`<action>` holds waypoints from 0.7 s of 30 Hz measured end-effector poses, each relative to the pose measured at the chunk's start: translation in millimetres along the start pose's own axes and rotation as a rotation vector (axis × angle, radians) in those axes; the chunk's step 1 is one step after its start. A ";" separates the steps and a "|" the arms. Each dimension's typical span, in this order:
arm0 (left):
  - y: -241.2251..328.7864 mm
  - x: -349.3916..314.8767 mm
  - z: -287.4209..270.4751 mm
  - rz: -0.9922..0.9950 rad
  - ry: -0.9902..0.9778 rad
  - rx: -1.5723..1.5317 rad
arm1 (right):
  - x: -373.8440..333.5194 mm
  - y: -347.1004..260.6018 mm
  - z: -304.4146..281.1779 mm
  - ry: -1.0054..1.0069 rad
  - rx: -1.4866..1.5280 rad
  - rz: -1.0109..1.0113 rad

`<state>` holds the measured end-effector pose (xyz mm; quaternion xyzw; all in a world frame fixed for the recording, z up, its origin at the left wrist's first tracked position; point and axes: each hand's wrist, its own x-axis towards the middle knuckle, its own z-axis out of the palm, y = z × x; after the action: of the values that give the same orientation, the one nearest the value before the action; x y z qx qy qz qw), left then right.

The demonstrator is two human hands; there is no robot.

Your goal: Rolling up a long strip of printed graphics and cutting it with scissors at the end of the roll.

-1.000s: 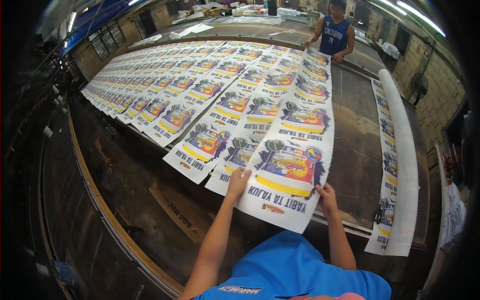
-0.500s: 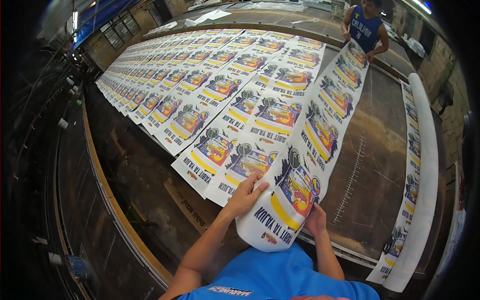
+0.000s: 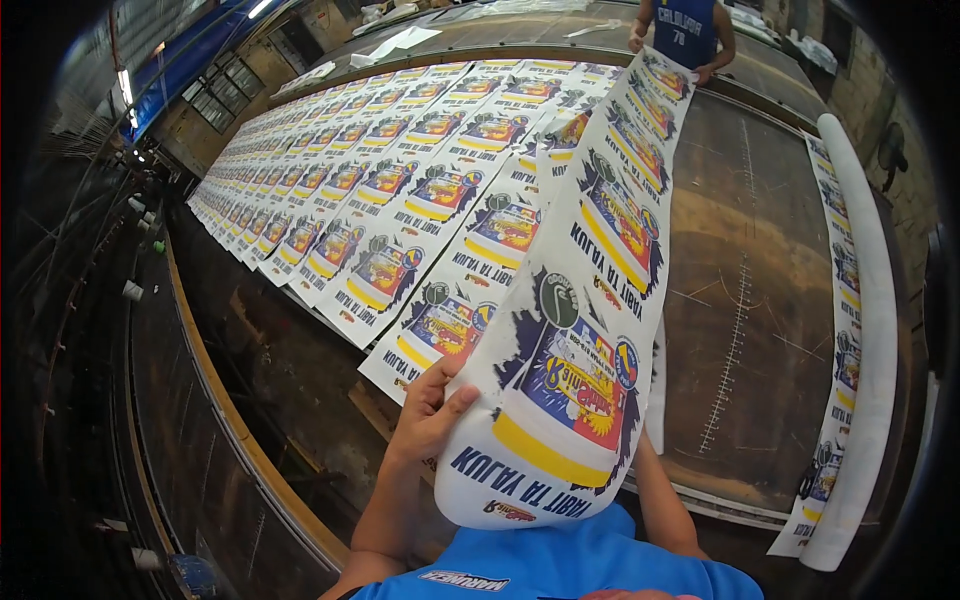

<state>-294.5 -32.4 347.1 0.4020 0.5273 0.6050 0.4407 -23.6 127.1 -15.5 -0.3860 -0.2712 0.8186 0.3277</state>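
Note:
A long printed strip (image 3: 560,390) of white sheet, with repeated colourful logos and yellow bands, stretches from my body to a co-worker at the far end. Its near end curls downward in front of my blue shirt. My left hand (image 3: 432,408) pinches the strip's left edge, thumb on top. Behind the strip's right side my right hand is hidden; only the right forearm (image 3: 668,505) shows. The co-worker (image 3: 684,40) grips the far end with both hands. Under and left of the raised strip lie rows of matching printed strips (image 3: 385,275), overlapping side by side.
A long dark table (image 3: 740,290) with scratched marks lies right of the strip. Along its right side lie a white roll (image 3: 868,350) and another printed strip (image 3: 843,300), with dark-handled scissors (image 3: 808,480) on it. A wooden-edged table (image 3: 215,385) runs along the left.
The held strip has lifted higher and nearer to me, its far end shifting left with the co-worker. My left hand has moved slightly left; my right hand has gone behind the strip.

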 end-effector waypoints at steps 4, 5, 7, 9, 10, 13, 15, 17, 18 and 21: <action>-4.0 10.3 -8.2 0.047 -0.120 0.072 | -2.8 45.8 21.8 0.188 -0.321 -0.027; -3.1 14.6 -13.4 0.067 -0.139 0.111 | -7.1 53.2 26.8 0.251 -0.422 -0.074; 1.4 20.7 -26.6 0.091 -0.137 0.060 | -18.8 63.2 31.0 0.401 -0.651 -0.184; 9.6 26.9 -44.5 0.122 -0.089 -0.068 | -22.7 63.8 32.4 0.605 -0.973 -0.350; 14.8 27.5 -54.1 0.130 -0.074 -0.127 | -21.9 60.6 31.9 0.719 -1.114 -0.418; 24.9 24.9 -71.9 0.150 -0.078 -0.188 | -10.0 44.0 34.0 0.874 -1.488 -0.454; 29.3 24.4 -77.9 0.147 -0.117 -0.201 | -3.2 30.6 38.0 0.912 -1.636 -0.421; 34.1 22.8 -81.8 0.174 -0.168 -0.205 | -2.2 20.0 40.4 0.937 -1.668 -0.265; 36.4 20.9 -83.3 0.172 -0.186 -0.212 | -3.4 15.1 37.9 0.968 -1.627 -0.294; 46.6 22.4 -86.5 0.190 -0.292 -0.230 | -1.5 5.8 18.0 0.943 -1.440 -0.235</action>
<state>-388.3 -38.1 383.5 0.4803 0.3450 0.6356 0.4963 -39.3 118.9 -8.8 -0.7678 -0.5973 0.1634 0.1642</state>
